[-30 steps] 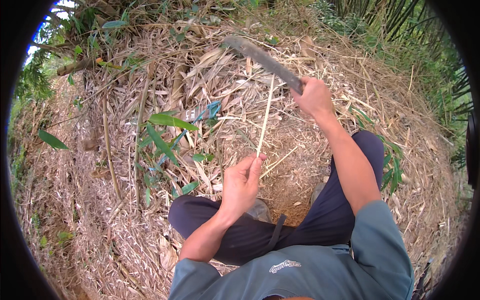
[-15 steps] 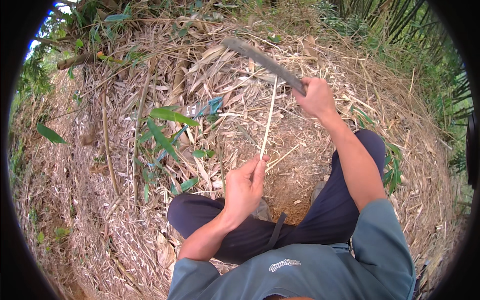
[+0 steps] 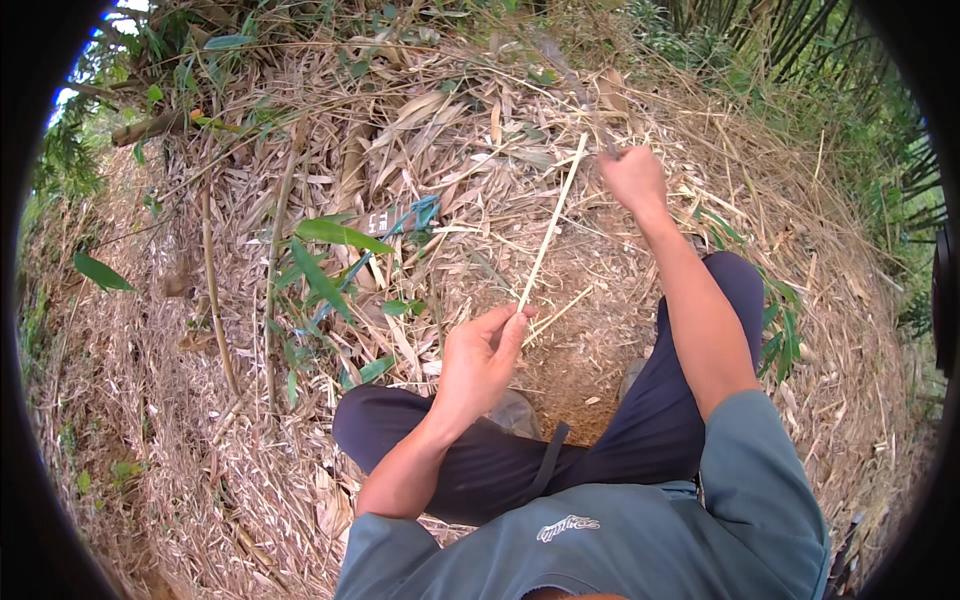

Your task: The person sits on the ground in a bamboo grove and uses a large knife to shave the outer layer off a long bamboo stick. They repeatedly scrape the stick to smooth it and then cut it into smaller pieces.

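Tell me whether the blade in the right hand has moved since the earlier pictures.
Yes: the blade, blurred, has swung, its tip now farther beyond and farther right of the teal strap.

The person wore a dull teal-blue T-shirt, spread across the view from about 4 to 7 o'clock, with loose short sleeves ending in plain hems. White, script-like lettering sat on its front, toward 5 o'clock, and a darker collar curved at the 6 o'clock rim. The trousers were dark navy, long and creased, their knees at 7 and 3 o'clock. A narrow black strap lay over them near 5 o'clock, and greyish shoes showed partly beneath.
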The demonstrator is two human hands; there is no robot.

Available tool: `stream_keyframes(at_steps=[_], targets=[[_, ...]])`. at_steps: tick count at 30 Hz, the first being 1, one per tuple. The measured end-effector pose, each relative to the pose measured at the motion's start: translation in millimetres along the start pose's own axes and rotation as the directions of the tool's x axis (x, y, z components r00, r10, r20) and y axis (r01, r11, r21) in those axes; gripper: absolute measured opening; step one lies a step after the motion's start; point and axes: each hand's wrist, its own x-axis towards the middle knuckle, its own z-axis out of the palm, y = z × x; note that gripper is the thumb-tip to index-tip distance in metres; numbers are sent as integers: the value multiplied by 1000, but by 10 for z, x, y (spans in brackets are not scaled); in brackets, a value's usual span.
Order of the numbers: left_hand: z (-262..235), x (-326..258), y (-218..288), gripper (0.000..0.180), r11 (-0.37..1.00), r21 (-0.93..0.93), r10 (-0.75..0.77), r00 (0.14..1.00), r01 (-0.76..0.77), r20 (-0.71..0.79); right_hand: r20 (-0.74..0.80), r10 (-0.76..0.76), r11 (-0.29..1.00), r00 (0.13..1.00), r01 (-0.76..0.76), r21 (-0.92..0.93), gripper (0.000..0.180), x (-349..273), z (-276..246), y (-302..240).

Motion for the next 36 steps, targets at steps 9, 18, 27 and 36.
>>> stream_keyframes(at_steps=[9,18,27,36], targets=[[-182,153,72,33,973,-161,-149,981,168,122,384,42,476,923,-356,804,35,-217,4,-295],[7,234,-853,44,890,-82,-422,878,449,225,551,3,936,834,-197,293,24,-343,-396,-406],[450,-102,-1399,45,607,-336,-608,693,720,388,458,-391,780,798,552,-296,34,50,-443,106],[693,-234,-1680,53,276,-585,-686,583,763,436,768,165,890,619,242,-386,37,-1166,252,2155]])
